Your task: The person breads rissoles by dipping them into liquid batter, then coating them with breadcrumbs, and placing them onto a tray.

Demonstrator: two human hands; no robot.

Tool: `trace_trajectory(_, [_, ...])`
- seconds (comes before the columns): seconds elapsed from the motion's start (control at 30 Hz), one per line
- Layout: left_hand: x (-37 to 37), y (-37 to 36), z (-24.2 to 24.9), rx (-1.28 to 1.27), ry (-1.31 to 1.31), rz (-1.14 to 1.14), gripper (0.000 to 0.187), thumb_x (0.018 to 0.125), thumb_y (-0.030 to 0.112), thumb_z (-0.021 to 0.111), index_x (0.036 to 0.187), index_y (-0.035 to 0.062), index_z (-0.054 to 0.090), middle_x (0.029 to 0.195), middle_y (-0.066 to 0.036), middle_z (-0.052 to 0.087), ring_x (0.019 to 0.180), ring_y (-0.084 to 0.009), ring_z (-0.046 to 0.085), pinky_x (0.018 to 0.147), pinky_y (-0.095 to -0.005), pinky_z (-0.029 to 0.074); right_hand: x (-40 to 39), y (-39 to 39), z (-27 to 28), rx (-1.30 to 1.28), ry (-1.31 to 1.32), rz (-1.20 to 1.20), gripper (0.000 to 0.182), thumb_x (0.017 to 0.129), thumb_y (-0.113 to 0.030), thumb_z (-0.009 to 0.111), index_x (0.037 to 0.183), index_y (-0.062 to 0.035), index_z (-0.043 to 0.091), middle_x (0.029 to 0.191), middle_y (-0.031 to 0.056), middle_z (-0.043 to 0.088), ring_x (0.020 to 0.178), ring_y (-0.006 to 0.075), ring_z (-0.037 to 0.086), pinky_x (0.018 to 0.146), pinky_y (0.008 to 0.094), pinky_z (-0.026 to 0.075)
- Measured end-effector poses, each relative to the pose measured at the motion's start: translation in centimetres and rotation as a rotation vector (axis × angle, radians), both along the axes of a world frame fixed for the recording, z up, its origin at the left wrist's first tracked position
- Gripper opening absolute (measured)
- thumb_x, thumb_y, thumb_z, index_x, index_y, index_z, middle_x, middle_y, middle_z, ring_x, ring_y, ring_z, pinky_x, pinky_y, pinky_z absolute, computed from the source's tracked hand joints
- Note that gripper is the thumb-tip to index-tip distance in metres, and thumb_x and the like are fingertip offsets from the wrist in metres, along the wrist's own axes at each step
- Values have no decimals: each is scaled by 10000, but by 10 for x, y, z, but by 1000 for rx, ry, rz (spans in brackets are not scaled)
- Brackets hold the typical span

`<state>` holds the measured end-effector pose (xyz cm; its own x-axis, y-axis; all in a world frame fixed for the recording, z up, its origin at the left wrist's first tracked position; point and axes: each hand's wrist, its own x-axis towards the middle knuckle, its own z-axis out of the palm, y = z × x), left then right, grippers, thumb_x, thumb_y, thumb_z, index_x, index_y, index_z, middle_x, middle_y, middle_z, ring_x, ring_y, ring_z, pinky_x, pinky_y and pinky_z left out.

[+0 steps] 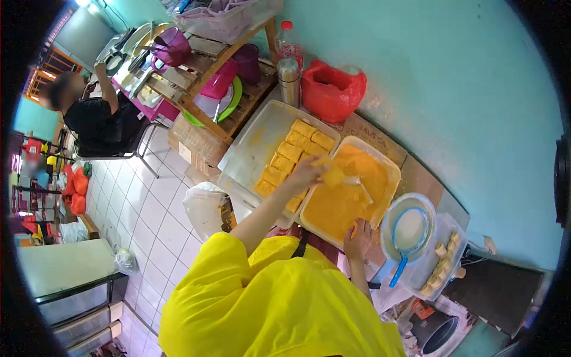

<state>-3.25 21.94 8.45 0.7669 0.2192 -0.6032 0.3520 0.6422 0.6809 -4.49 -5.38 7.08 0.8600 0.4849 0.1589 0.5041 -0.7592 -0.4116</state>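
My left hand (307, 174) is closed on a flat yellow square piece (333, 176), held over a shallow tub (394, 189) of orange crumbs (333, 208). A white-handled tool (366, 194) lies on the crumbs, its far end partly hidden. At the tub's near edge my right hand (358, 238) has its fingers curled over the rim, with orange on a fingertip. Left of the crumbs, a clear plastic box (247, 149) holds rows of orange-coated blocks (289, 151); my left forearm passes over its near side.
Right of the tub stand a white bucket with a blue-handled strainer (410, 229) and a clear box of pale pieces (440, 265). Behind are a red bag (333, 92), a flask (289, 83) and a bottle. A wooden rack (202, 83) stands left; a person sits beyond it.
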Motion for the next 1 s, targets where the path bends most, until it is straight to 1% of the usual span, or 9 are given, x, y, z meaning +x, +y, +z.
trace_trajectory(0.23, [56,158,-60,108,119,641,205,871,117,600,1036,58,494,761,-77,568,496,-165,498,403,-289,425,1,0,-6,-20,-1,-8,255,734,-89,562,985,-46,552,919,144,554,895,318,535,771,418,382])
trace_trajectory(0.33, [78,209,-145,21,-39,652,240,855,122,624,1016,9,486,711,-81,553,458,-163,484,353,-291,379,1,5,5,-57,51,-17,248,732,-88,560,975,-40,553,914,148,552,886,323,537,772,423,389])
trace_trajectory(0.43, [87,196,-111,265,294,525,324,863,212,624,1013,-40,487,740,-96,553,564,-195,540,449,-330,436,2,4,3,-8,21,-17,199,758,-67,553,955,-40,556,934,128,568,876,322,541,755,409,395])
trace_trajectory(0.57, [85,183,-202,1574,656,279,462,891,375,561,1065,-50,509,814,-144,580,760,-230,566,662,-364,463,1,2,2,-43,1,-25,239,731,-63,559,968,-28,558,910,139,554,879,308,542,760,412,403])
trace_trajectory(0.63, [80,140,-146,1465,383,785,500,915,432,500,1090,-35,532,871,-159,595,866,-230,560,770,-372,453,2,4,3,-3,-10,-35,240,732,-57,561,971,-28,558,908,136,554,876,304,542,755,412,404])
trace_trajectory(0.7, [49,76,-57,768,-95,535,456,953,398,427,1097,-9,571,956,-146,614,905,-215,555,805,-380,451,2,3,3,-4,0,-49,237,735,-61,563,970,-28,558,907,136,553,867,306,540,749,411,403])
trace_trajectory(0.83, [2,-34,-14,249,4,44,399,967,281,390,1178,-20,546,1113,-154,590,1005,-250,533,894,-397,421,1,2,7,1,5,-60,237,735,-66,568,969,-29,557,908,131,551,849,306,538,737,407,399])
trace_trajectory(0.9, [-17,-88,-46,941,-184,91,455,920,297,465,1269,5,483,1189,-175,537,1088,-275,492,957,-402,381,2,1,4,43,-14,-56,241,731,-64,572,970,-34,558,908,128,550,845,307,538,734,407,399])
trace_trajectory(1.0, [-21,-147,-66,742,448,67,554,869,310,531,1329,21,421,1217,-185,502,1146,-297,455,996,-385,346,0,-1,-2,58,-10,-59,245,728,-59,576,972,-43,558,910,128,550,843,308,538,734,407,401])
